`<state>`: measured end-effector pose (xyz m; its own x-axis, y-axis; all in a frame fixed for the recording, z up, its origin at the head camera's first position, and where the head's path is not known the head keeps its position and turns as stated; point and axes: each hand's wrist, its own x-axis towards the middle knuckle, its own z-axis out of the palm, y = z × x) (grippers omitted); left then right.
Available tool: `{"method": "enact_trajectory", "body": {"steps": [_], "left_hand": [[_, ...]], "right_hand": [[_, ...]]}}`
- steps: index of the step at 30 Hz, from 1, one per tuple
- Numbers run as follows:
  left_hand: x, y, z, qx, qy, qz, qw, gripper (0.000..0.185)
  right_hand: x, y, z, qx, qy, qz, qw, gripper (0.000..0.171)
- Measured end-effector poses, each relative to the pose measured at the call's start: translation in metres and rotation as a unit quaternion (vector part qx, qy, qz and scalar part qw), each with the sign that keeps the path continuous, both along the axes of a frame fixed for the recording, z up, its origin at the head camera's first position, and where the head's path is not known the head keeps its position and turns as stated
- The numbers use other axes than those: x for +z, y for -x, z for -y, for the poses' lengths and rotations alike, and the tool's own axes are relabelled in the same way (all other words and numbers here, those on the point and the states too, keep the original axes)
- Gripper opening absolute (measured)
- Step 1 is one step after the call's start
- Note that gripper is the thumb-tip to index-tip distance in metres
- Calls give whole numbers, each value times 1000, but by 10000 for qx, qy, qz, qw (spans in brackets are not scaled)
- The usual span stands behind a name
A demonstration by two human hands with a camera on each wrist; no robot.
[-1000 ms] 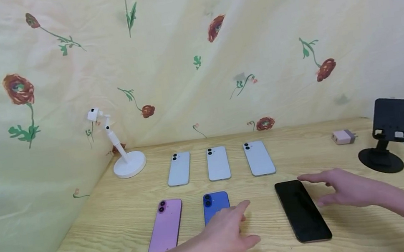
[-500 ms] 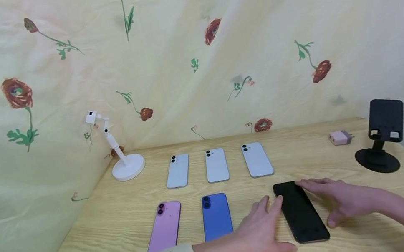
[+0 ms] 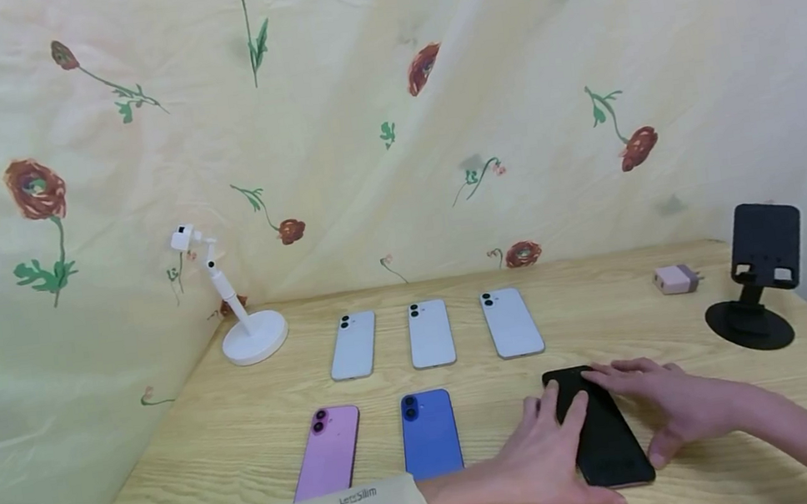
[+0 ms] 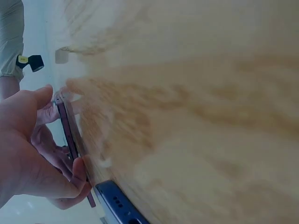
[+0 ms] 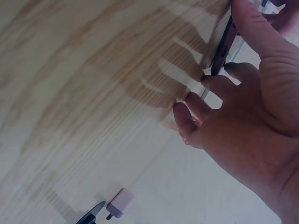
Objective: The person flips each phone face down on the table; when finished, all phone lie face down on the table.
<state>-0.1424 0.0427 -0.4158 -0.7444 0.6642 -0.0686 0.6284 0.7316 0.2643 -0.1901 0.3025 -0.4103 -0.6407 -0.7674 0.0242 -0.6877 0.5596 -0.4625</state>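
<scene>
A smartphone with a black screen (image 3: 611,438) lies face up on the wooden table, right of centre in the head view. At its left side is my left hand (image 3: 543,466), fingertips on the upper left edge and thumb near the bottom end. From the other side my right hand (image 3: 682,403) touches the upper right edge, with its thumb by the lower right. The left wrist view shows the phone's thin side (image 4: 70,133) beside slightly bent fingers (image 4: 78,173). In the right wrist view the fingers (image 5: 198,106) are spread and bent near the phone's edge (image 5: 224,46).
A blue phone (image 3: 430,434) and a pink phone (image 3: 328,455) lie to the left, camera side up. Behind are three pale phones, such as the middle one (image 3: 432,337). A white stand (image 3: 256,340), a black phone stand (image 3: 766,249) and a pink charger (image 3: 674,279) stand farther back.
My left hand has moved right, from over the blue phone to the black-screened phone's left edge. The right hand has shifted slightly left, its fingers now over the phone's edge. The phone stays put.
</scene>
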Motion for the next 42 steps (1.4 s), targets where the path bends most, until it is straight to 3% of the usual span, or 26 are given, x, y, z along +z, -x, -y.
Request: {"method": "enact_trajectory", "body": {"steps": [5,8,11,13,21,42], "left_hand": [[-3,2,-1,131,-21,-97,9999,102],[-3,3,0,130,122,-361,9992,97],[-2,3,-2,-37,364,-661,9971,90],[-1,3,-3,-156,480,-784,9956,87],[0,1,-8,-190,453,-587,9971,82],[-5,-1,-14,-37,5,-350,9994,81]], "right_hand": [[-12,6,1,-53,40,-67,10000,114],[-24,14,0,-236,31,-62,9997,114],[-25,16,-1,-191,32,-92,9998,113],[-17,11,2,-91,25,-104,9999,113],[4,-3,12,-166,-48,73,9998,110],[0,-5,3,-218,202,91,9995,108]]}}
